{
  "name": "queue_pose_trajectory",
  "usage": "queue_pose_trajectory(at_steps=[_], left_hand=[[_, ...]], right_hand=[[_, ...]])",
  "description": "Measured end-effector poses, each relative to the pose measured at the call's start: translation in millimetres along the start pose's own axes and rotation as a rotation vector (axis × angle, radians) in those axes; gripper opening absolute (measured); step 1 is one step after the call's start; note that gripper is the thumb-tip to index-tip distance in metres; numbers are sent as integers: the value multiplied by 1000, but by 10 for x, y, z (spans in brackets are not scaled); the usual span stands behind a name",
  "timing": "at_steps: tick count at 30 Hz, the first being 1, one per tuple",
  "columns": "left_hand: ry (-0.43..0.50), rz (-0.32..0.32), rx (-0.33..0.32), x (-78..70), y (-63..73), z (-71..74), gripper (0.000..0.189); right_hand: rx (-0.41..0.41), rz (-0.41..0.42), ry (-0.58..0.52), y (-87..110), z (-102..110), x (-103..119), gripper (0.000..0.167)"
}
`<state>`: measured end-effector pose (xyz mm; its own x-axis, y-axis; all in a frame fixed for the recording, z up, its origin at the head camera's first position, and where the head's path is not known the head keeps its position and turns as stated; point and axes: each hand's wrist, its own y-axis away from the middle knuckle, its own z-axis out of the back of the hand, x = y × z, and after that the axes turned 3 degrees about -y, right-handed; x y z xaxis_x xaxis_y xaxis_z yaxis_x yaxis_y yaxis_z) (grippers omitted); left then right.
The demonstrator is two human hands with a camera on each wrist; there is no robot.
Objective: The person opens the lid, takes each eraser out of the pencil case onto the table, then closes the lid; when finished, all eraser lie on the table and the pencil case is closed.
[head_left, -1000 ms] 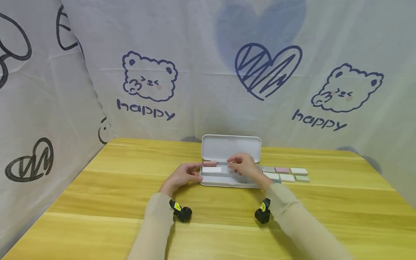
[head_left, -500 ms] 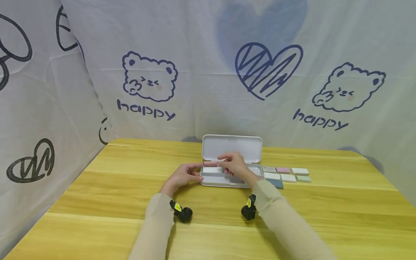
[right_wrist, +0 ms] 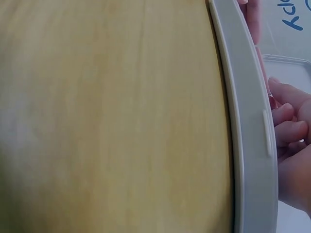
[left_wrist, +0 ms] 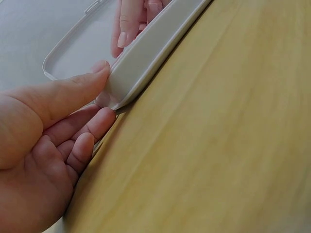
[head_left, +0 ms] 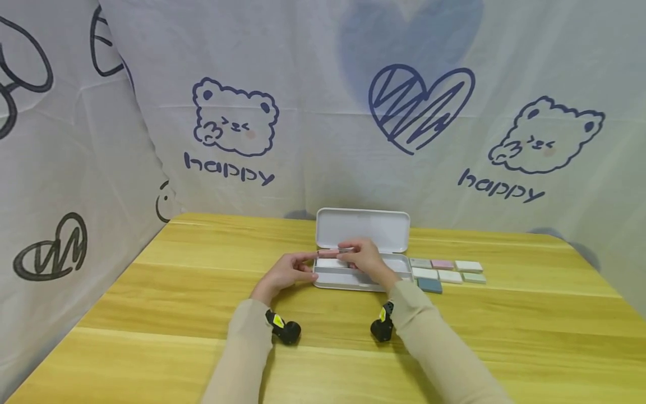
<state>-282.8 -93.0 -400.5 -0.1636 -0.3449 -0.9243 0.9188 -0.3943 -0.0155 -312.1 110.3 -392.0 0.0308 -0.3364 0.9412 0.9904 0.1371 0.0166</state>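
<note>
An open white pencil case [head_left: 353,279] stands with its lid [head_left: 362,227] raised at the back. My left hand [head_left: 284,276] holds its left end; in the left wrist view the thumb [left_wrist: 80,90] rests at the rim and the other fingers curl against the outside. Inside the case, at the back left, lies a pink eraser-like block [head_left: 328,253], with a white block [head_left: 330,263] in front of it. My right hand [head_left: 364,259] reaches in and pinches the pink block's right end. The case's front wall partly hides those fingertips in the right wrist view.
Right of the case, several small blocks lie in rows on the wooden table [head_left: 323,348]: a blue block [head_left: 430,285] in front, a pink-purple block [head_left: 442,264] behind, others white or pale green. A printed cloth [head_left: 303,112] hangs behind the table.
My right hand has moved left inside the case, from its middle to the pink block, uncovering the blue block on the table. My left hand has stayed at the case's left end.
</note>
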Motion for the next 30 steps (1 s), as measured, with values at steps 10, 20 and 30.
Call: queue_pose_trajectory(at_steps=[10,20,30], left_hand=[[3,3,0,-68,52,12,52],[-3,0,-4,0,-3,2,51],[56,17,5,16,-14,0,52]], right_hand=[[-27,20,52,12,-25,-2,28],[-50,37,92,33,-39,32,18],[-63,46,53,29,-35,15,13]])
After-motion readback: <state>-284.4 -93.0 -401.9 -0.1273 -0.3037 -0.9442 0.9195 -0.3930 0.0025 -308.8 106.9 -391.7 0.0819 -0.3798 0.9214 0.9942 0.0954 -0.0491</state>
